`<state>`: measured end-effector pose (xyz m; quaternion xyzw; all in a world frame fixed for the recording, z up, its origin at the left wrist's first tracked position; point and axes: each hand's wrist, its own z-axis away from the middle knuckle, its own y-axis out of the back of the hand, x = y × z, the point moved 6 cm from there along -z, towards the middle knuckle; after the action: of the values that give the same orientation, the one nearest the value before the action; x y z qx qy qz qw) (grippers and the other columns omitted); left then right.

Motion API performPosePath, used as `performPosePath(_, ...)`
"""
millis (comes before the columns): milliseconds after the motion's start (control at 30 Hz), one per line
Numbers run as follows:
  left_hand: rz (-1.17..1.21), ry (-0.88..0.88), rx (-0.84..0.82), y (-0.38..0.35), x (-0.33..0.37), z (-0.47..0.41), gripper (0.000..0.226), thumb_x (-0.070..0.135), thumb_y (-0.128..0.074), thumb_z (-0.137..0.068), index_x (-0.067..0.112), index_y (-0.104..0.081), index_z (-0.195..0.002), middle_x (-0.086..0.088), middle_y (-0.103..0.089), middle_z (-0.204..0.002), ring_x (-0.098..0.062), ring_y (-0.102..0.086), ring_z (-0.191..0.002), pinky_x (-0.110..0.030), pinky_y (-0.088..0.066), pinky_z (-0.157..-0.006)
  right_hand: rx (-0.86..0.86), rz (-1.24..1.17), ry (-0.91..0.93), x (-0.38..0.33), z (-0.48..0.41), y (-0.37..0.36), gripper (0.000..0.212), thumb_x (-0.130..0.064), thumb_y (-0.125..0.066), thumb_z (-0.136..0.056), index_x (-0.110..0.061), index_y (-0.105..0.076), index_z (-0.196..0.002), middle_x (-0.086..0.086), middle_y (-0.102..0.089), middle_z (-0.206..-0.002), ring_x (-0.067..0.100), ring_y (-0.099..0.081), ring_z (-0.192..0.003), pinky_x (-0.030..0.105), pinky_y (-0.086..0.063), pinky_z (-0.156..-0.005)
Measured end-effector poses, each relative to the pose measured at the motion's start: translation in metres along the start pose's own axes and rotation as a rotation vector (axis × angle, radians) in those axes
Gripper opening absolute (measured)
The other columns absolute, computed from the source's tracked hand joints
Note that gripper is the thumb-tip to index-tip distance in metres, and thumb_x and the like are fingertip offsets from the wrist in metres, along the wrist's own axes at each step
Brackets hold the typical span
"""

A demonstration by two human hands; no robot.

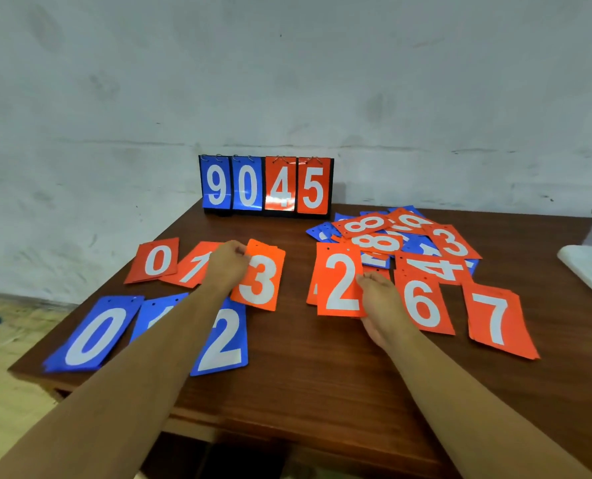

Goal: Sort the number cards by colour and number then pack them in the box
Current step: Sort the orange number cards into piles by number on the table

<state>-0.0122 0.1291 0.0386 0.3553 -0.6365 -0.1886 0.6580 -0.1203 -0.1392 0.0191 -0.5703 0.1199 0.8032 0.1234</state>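
My left hand [228, 262] grips the top left corner of a small stack of orange 3 cards [260, 276], lifted over the blue 2 card [222, 340]. My right hand [379, 295] pinches the right edge of an orange 2 card [339, 281]. Orange 0 [156, 260] and orange 1 [195, 267] lie at the left, behind blue 0 [94, 335] and a blue card [156, 312] partly hidden by my arm. Orange 6 [422, 304], 7 [494, 321] and 4 [432, 267] lie at the right.
A mixed heap of orange and blue cards [391, 229] lies at the back right of the brown table [315, 375]. A standing flip scoreboard [266, 184] showing 9 0 4 5 is against the wall. A white object [591, 267] sits at the right edge.
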Motion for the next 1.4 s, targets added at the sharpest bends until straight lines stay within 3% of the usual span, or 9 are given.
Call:
performPosePath(167,0.057,-0.088,-0.055,-0.025,0.029,0.004,0.025,0.021,-0.062,-0.093,0.01,-0.065,-0.115,-0.009,-0.067,-0.116,-0.021,-0.061,-0.107,-0.032,-0.048,-0.091,0.03,-0.058,-0.004,0.0,0.003,0.002,0.003,-0.026,-0.049,-0.101,-0.024,-0.052,-0.1,-0.001,-0.056,-0.108,0.018,-0.061,-0.098,0.04,-0.055,-0.09)
performPosePath(300,-0.11,-0.183,-0.045,-0.04,0.041,0.012,0.043,0.032,-0.062,-0.093,0.008,-0.059,-0.129,-0.012,-0.059,-0.129,-0.024,-0.056,-0.118,-0.031,-0.043,-0.096,0.083,-0.044,0.016,-0.007,0.005,0.006,0.004,-0.027,-0.049,-0.101,-0.024,-0.047,-0.101,-0.004,-0.053,-0.097,0.015,-0.057,-0.087,0.035,-0.053,-0.082)
performPosePath(467,-0.325,-0.334,0.034,-0.005,0.023,0.001,0.023,0.024,-0.062,-0.092,0.017,-0.068,-0.114,-0.009,-0.057,-0.124,-0.022,-0.056,-0.112,-0.033,-0.046,-0.095,0.112,-0.035,0.088,-0.012,0.0,0.0,0.016,-0.03,-0.053,-0.099,-0.029,-0.053,-0.083,-0.011,-0.056,-0.084,0.009,-0.06,-0.077,0.031,-0.055,-0.074)
performPosePath(600,-0.462,-0.385,-0.166,0.002,-0.002,-0.002,0.039,0.04,-0.058,-0.093,0.029,-0.059,-0.131,0.001,-0.055,-0.136,-0.018,-0.054,-0.119,-0.035,-0.044,-0.102,0.095,0.012,0.13,-0.02,-0.006,-0.027,0.018,-0.027,-0.054,-0.099,-0.026,-0.06,-0.082,-0.01,-0.057,-0.083,0.011,-0.061,-0.08,0.029,-0.053,-0.07)
performPosePath(767,-0.543,-0.455,-0.328,-0.002,-0.012,0.001,0.041,0.036,-0.055,-0.096,0.028,-0.054,-0.136,0.002,-0.054,-0.139,-0.016,-0.049,-0.126,-0.038,-0.039,-0.108,0.028,0.1,0.183,-0.03,-0.018,-0.077,0.025,-0.019,-0.057,-0.096,-0.023,-0.063,-0.073,-0.005,-0.063,-0.08,0.011,-0.062,-0.077,0.028,-0.054,-0.064)
performPosePath(900,-0.497,-0.436,-0.308,0.002,-0.023,-0.003,0.042,0.033,-0.056,-0.096,0.026,-0.052,-0.136,0.001,-0.054,-0.138,-0.017,-0.05,-0.124,-0.032,-0.041,-0.101,0.027,0.263,0.245,-0.038,-0.031,-0.113,0.008,-0.015,-0.065,-0.09,-0.016,-0.07,-0.085,0.006,-0.069,-0.1,0.02,-0.064,-0.093,0.037,-0.056,-0.082)
performPosePath(1067,-0.315,-0.359,-0.302,0.005,-0.031,-0.012,0.043,0.03,-0.05,-0.099,0.019,-0.04,-0.14,0.001,-0.056,-0.138,-0.018,-0.053,-0.124,-0.029,-0.043,-0.097,0.033,0.554,0.255,-0.039,-0.043,-0.152,0.02,-0.02,-0.06,-0.094,-0.006,-0.068,-0.107,0.009,-0.069,-0.103,0.013,-0.055,-0.07,0.018,-0.034,-0.044)
performPosePath(1267,-0.423,-0.459,-0.305,0.003,-0.032,-0.016,0.046,0.026,-0.058,-0.095,0.021,-0.047,-0.14,-0.001,-0.051,-0.141,-0.016,-0.048,-0.127,-0.029,-0.039,-0.104,0.12,1.071,0.438,-0.035,-0.054,-0.17,0.032,-0.032,-0.064,-0.091,-0.01,-0.062,-0.115,0.009,-0.064,-0.113,0.026,-0.058,-0.107,0.034,-0.049,-0.085)
performPosePath(1400,-0.428,-0.493,-0.257,0.006,-0.029,-0.016,0.039,0.025,-0.055,-0.096,0.022,-0.053,-0.135,0.0,-0.049,-0.141,-0.016,-0.044,-0.13,-0.031,-0.037,-0.107,0.118,1.066,0.581,-0.04,-0.05,-0.166,0.037,-0.039,-0.057,-0.094,-0.01,-0.063,-0.116,0.009,-0.06,-0.115,0.023,-0.053,-0.11,0.034,-0.047,-0.091)
